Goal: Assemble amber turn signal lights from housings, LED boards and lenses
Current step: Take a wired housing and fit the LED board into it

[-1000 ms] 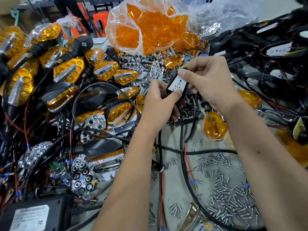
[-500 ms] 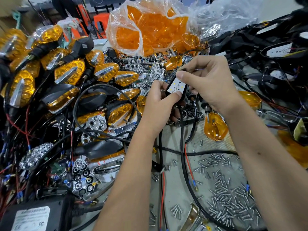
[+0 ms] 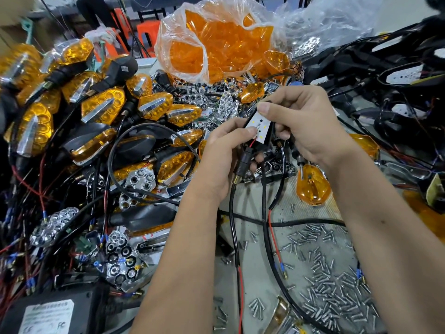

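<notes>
While both hands meet above the tabletop (image 3: 255,239), the white LED board (image 3: 258,127) sits pinched between them. Left hand (image 3: 224,157): fingers curled, thumb on the board's lower edge, black housing stem (image 3: 243,162) gripped beneath. Right hand (image 3: 303,124): thumb and fingers (image 3: 266,107) closed on the board's upper end. Loose screws (image 3: 325,273) lie nearer the wrists.

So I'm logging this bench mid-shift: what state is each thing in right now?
LED board: held up, pinched by both hands, LEDs facing the camera.
Left hand: thumb on the board.
Right hand: thumb on the board's top.
Lens bag: open, full.
Loose lens: lying on the table.
Screws: scattered loose.
</notes>
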The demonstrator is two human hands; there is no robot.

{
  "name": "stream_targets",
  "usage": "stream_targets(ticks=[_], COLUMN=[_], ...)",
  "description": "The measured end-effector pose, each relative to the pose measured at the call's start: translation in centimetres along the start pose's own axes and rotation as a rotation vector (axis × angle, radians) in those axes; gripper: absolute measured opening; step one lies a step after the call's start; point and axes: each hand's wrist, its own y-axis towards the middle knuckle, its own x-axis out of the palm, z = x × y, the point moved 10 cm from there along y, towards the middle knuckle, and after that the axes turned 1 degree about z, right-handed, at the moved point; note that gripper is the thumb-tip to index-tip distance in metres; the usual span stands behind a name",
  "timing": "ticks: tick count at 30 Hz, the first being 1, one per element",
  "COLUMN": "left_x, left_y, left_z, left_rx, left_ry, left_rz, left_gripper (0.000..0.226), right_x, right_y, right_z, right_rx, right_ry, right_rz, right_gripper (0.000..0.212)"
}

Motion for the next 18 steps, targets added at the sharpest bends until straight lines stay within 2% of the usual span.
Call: stream_targets(ticks=[3, 7, 18], left_x=[0.01, -0.22, -0.82], left_y=[-0.11, -0.16, 0.02], left_z=[0.08, -0.13, -0.43], left_rx=[-0.009, -0.041, -0.067], left_ry=[-0.017, -0.047, -0.074], left_rz=[-0.010, -0.006, 0.020], left_gripper=[0.022, 0.022, 0.026], right_x=[0.10, 0.36, 0.56], right_y=[0.03, -0.04, -0.02], right_z=[0.16, 0.17, -0.19], right_rx=[0.021, 0.015, -0.056], right_ry=[0.037, 0.036, 0.007], right_rz=[-0.003, -0.012, -0.020], right_gripper=[0.021, 0.012, 0.017])
